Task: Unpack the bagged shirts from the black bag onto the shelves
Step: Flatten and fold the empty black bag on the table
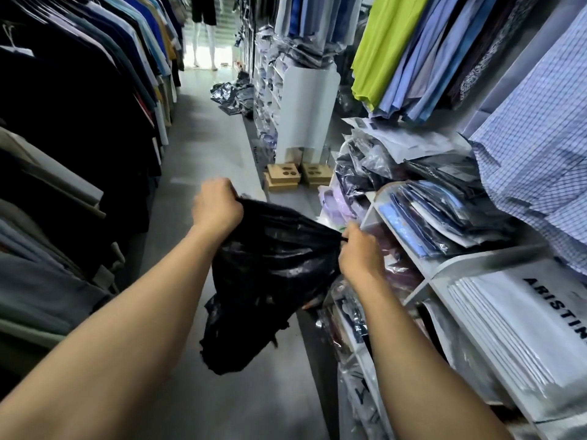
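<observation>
I have both hands on the black bag (270,281), which hangs in the aisle in front of me, off the floor (197,147). My left hand (216,208) is clenched round a bunch of the plastic at the far left of its top. My right hand (357,249) pinches the top at the right, nearer to me. The rim is pulled taut between them, so the mouth runs left to right, and the sack sags down towards me below it. I cannot see into the bag, so I cannot tell how many shirts are inside.

The shelves (460,263) lie to the right, and my right hand is the nearer one, just beside their front edge. I judge the next move is for that hand to let go and reach in while the left keeps the bag up.

Room looks tight. The compartment level with my right hand is packed with bagged shirts (428,217) in blue and dark colours, and more lie heaped on top. White packs (508,328) fill the near right section. A checked shirt (540,138) hangs low over the shelf top and could snag. Left of me a rack of hanging clothes (79,122) narrows the aisle. Cardboard blocks (282,177) sit further along on the right.
</observation>
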